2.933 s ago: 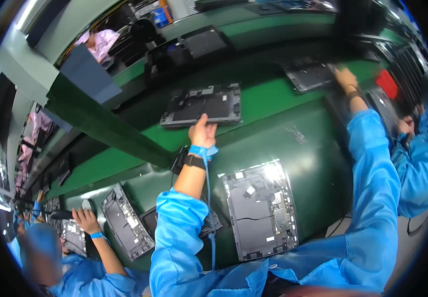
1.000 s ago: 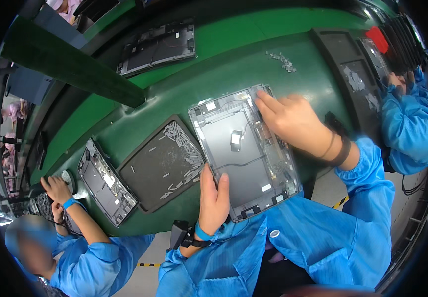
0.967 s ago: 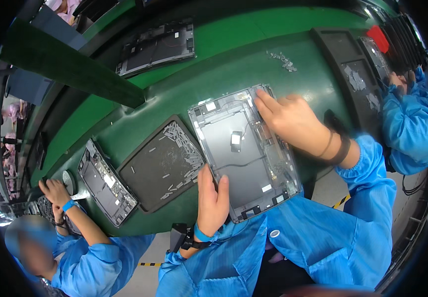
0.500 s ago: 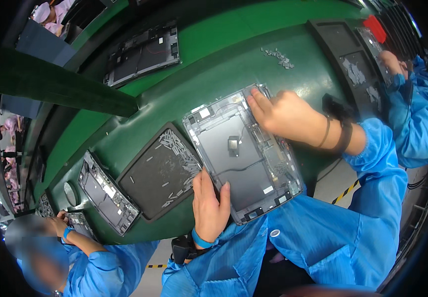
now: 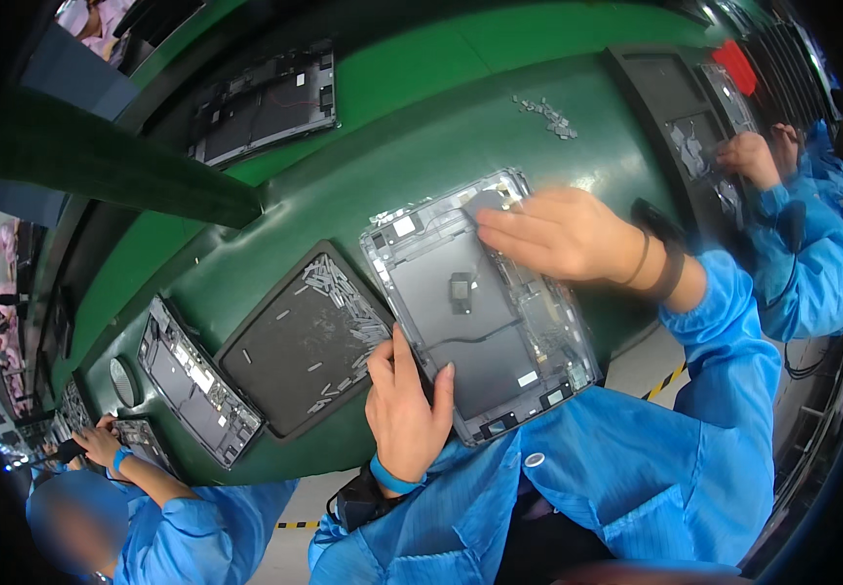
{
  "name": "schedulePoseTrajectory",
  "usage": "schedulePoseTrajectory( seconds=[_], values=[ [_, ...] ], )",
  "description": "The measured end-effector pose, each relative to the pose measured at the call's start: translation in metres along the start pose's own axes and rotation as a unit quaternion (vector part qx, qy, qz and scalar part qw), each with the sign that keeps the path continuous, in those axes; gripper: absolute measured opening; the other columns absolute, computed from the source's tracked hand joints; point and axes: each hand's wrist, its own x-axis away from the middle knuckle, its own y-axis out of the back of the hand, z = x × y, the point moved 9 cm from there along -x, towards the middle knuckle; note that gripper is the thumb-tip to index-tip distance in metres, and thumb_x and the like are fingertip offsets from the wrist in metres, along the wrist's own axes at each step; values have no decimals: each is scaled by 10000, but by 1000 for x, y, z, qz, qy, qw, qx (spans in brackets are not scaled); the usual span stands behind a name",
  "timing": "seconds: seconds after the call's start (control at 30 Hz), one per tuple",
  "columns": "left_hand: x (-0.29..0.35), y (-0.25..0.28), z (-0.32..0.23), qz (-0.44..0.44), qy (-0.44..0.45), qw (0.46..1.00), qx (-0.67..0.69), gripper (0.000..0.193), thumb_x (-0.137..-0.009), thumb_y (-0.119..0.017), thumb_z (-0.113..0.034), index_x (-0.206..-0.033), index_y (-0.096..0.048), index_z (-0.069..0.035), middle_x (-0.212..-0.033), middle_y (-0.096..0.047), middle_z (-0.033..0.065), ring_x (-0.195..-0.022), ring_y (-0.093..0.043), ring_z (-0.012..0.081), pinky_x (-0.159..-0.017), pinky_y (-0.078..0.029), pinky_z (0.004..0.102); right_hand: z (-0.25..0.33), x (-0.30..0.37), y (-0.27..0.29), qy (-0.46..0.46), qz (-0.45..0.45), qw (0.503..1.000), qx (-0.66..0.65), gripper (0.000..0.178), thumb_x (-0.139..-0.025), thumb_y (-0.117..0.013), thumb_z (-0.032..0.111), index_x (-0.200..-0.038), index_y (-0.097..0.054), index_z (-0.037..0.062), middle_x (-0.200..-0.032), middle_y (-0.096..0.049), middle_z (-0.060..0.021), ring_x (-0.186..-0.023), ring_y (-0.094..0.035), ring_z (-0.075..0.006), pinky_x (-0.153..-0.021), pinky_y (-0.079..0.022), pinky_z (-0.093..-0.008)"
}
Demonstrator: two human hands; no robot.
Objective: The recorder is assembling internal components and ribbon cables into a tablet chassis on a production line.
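An opened tablet [image 5: 460, 361] lies tilted before me, its grey inner shell, circuit strip and black cable exposed. A small dark square part [image 5: 460, 291] sits near its middle. My left hand [image 5: 407, 405] grips the tablet's lower left edge, thumb on the rim and fingers along the side. Over the upper right of the tablet is my right hand [image 5: 563, 234], slightly blurred, its fingers close together. At those fingertips shows a dark grey patch [image 5: 483, 202]; I cannot make out whether it is a loose piece or part of the shell.
Left of the tablet lies a black tray [image 5: 280, 356] of small grey strips, then another opened tablet [image 5: 197, 380]. A further one [image 5: 270, 107] lies at the back. Small grey bits [image 5: 548, 117] are scattered ahead. Co-workers' hands are at left [image 5: 100, 444] and right [image 5: 751, 159].
My right hand has moved from the tablet's top right corner inward and slightly down, its fingers now drawn together. My left hand keeps hold of the edge. The right co-worker's hand has shifted left.
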Motion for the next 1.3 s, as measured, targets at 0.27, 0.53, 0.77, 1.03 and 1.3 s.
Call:
schedulePoseTrajectory(
  seconds=[0.27, 0.53, 0.77, 1.03, 1.3],
  values=[
    [-10, 34, 36, -94, 60, 985, 129, 309, -879, -630, -7, -1187, -628, -26, -986, -607, 61, -694, -535, 85, -563, -408, 207, 33, 41, 11, -39, -3, 999, -13, 241, -702, -701, 67, -940, -701, 34, -1003, -703, -59, -770, -615, -173, -620, -453, -270],
    [-10, 51, 63, -116, 86, 984, 106, 169, -901, -627, -17, -1062, -678, 1, -890, -608, 34, -690, -543, 63, -553, -397, 195, -110, 66, 16, -274, -59, 958, 52, 140, -772, -702, 39, -911, -684, 43, -897, -674, -83, -822, -612, -275, -726, -510, -369],
    [12, 64, 82, -120, 140, 981, 67, 135, -912, -623, -28, -1026, -685, 10, -860, -606, 36, -707, -564, 69, -574, -420, 202, -128, 53, -26, -235, 62, 967, 76, 151, -732, -698, 51, -878, -660, 42, -853, -629, -84, -854, -592, -277, -760, -508, -381],
    [7, 71, 88, -162, 127, 975, 88, 114, -906, -639, -42, -996, -702, -11, -792, -593, 38, -626, -518, 69, -550, -412, 215, -147, 70, -25, -264, 61, 960, 76, 81, -827, -635, 37, -888, -595, 1, -869, -584, -143, -877, -569, -342, -764, -469, -409],
    [-4, 59, 62, -112, -6, 994, -18, 161, -770, -742, -24, -927, -705, -34, -815, -640, 79, -695, -614, 204, -613, -494, 301, -143, 78, -23, -324, 59, 942, 65, 94, -843, -615, 34, -923, -583, -5, -885, -583, -167, -875, -581, -363, -763, -473, -426]
  ],
)
